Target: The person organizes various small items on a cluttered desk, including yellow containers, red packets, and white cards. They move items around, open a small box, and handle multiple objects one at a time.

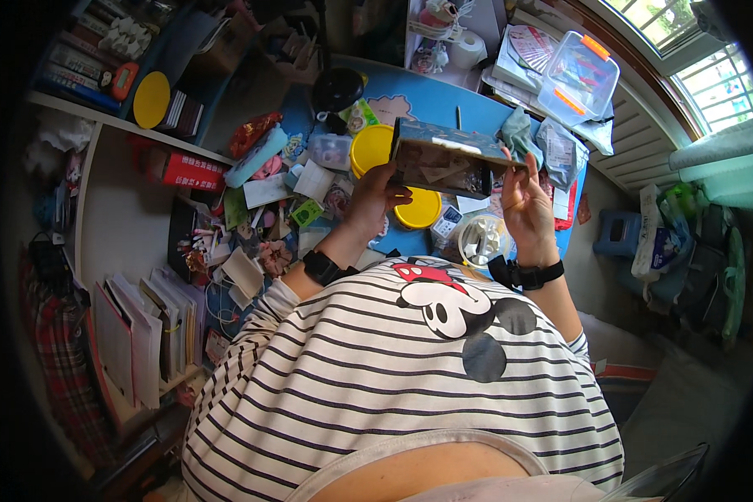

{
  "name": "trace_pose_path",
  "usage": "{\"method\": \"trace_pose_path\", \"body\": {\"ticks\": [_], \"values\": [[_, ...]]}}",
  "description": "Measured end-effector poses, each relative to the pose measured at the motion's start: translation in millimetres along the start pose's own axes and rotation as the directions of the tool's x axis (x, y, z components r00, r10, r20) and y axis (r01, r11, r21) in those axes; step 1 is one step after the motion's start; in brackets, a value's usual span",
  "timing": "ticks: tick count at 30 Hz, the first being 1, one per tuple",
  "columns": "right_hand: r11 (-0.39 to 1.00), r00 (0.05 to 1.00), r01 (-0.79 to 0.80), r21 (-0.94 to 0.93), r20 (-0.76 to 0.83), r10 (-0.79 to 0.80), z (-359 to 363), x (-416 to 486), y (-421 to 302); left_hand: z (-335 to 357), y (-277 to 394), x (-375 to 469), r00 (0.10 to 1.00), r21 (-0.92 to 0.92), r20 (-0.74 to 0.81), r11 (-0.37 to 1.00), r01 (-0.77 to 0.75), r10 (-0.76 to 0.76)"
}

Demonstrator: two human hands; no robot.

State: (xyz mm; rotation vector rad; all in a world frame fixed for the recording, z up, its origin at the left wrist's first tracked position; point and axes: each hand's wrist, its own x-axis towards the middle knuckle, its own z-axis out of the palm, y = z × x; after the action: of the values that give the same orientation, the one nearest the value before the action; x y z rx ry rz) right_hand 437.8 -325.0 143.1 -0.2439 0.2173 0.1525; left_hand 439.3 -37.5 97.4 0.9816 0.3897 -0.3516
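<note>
A dark rectangular box [442, 157] is held up above the desk, its near side open and some contents dimly showing inside. My left hand [376, 197] grips its left end, with the thumb at the lower edge. At the box's right end, my right hand [526, 197] pinches a raised flap between thumb and fingertips. Under and behind the box lie a yellow round lid [418, 208] and another yellow round lid [370, 147]. A clear round tub [484, 241] with white pieces stands below my right hand, beside a small white device [447, 221].
Papers, hair ornaments and small items crowd the left of the blue desk [436, 113]. Grey plastic packages [561, 154] lie at the right, below a clear bin with orange latches [580, 78]. Shelves with folders [157, 332] stand left; a blue stool [618, 232] is right.
</note>
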Motion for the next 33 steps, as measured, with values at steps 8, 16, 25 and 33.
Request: {"method": "trace_pose_path", "body": {"ticks": [8, 16, 25, 33], "values": [[0.984, 0.980, 0.157, -0.082, 0.139, -0.145, 30.2, 7.4, -19.6, -11.5, -1.4, -16.3, 0.998, 0.116, 0.057, 0.992, -0.044, 0.038], [0.841, 0.947, 0.312, -0.441, 0.221, -0.235, 41.1, 9.0, -31.6, -9.5, 2.4, -26.8, 0.996, 0.146, 0.090, 0.989, 0.015, -0.029], [0.369, 0.961, 0.231, -0.900, 0.152, -0.230, 23.7, -7.5, -32.8, -11.3, -3.9, -23.9, 0.992, 0.223, 0.126, 0.974, -0.032, 0.004], [-0.321, 0.879, 0.420, -0.849, 0.469, -0.088, 18.8, -18.9, 1.9, -2.1, -7.6, -14.4, 0.981, -0.006, 0.194, 1.000, 0.027, -0.025]]}}
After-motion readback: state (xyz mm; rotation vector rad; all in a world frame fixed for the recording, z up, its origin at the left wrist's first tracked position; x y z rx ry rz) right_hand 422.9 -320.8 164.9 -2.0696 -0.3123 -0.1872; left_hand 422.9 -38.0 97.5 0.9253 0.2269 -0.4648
